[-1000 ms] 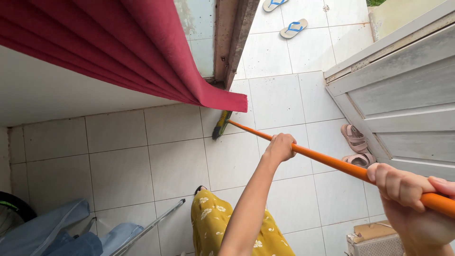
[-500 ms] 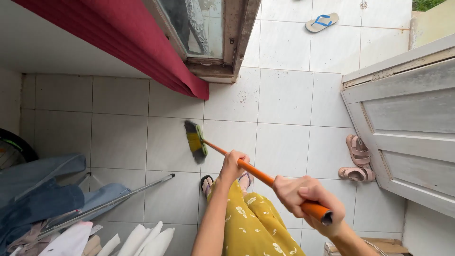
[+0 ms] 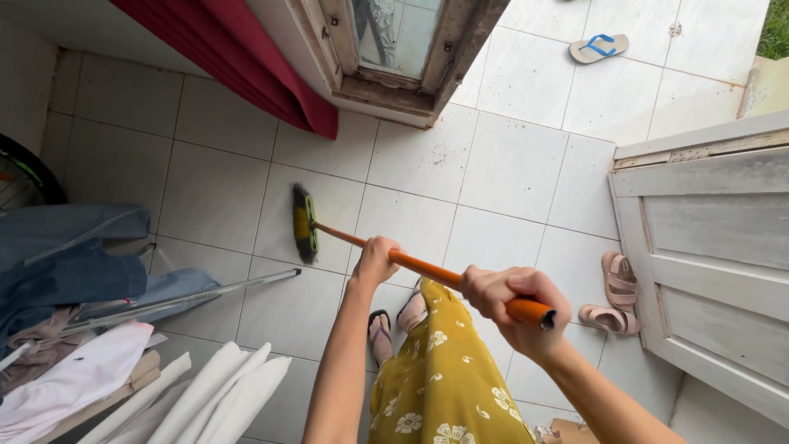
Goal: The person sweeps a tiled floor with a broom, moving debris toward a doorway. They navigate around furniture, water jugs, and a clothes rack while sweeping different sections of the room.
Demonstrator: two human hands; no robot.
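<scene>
- I have my left hand (image 3: 376,261) wrapped around the orange broom handle (image 3: 427,271) partway down, fingers closed on it.
- My right hand (image 3: 514,308) is clamped on the top end of the same handle, just below its dark end cap.
- The broom head (image 3: 303,224), yellow and green with dark bristles, sits on the white tiled floor (image 3: 509,164) ahead of me, a little left of centre, handle slanting back up to my hands.
- Open room: bare tiles run from the broom head forward and right, toward the doorway and out past it.
- Left edge: a clothes rack (image 3: 189,298) with a metal bar, hung with denim and white cloths, sits near the broom head but apart from it.
- A dark wheel (image 3: 25,168) shows at the far left border.
- Ahead: a worn wooden window frame (image 3: 386,82) with the red curtain (image 3: 246,66) hanging beside it; the curtain's lower corner ends short of the broom.
- Right edge: a pale panelled door (image 3: 707,247) stands open, with a pair of pink sandals (image 3: 616,292) at its foot.
- A blue-strapped flip-flop (image 3: 598,48) lies well away on the outer tiles.
- A brown cardboard corner (image 3: 571,429) peeks in at the bottom, by my yellow flowered skirt (image 3: 444,370); I can't read anything on it.
</scene>
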